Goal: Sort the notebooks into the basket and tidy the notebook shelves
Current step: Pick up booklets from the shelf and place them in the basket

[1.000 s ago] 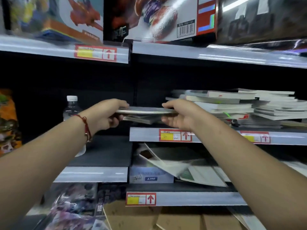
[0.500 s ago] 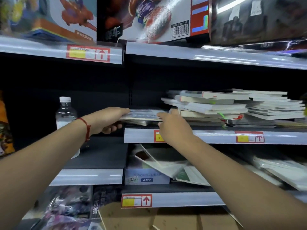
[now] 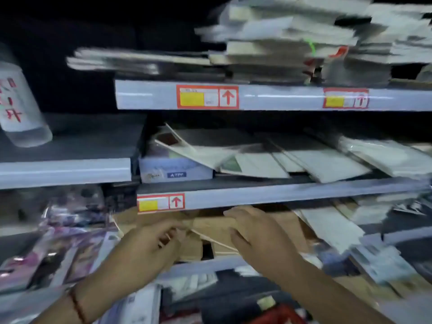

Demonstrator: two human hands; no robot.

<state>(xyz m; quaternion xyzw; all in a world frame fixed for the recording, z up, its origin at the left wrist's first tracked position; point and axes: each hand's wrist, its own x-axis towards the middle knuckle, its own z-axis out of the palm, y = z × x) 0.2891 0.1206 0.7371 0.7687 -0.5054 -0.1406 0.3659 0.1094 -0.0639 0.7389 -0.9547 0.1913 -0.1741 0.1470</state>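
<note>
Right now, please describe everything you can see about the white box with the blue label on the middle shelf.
The white box looks like cardboard, pale and low, with a small dark blue label on its front face; the print is too blurred to read. It sits flat at the left end of the middle shelf, near the front edge. Loose notebooks lean across its top and right side. No hand touches it.

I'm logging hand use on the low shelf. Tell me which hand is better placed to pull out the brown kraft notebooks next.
Right, probably. The right hand lies flat on top of the brown kraft notebooks, fingers reaching under the shelf edge. The left hand sits at their left edge, fingers curled; blur hides whether it grips anything.
</note>
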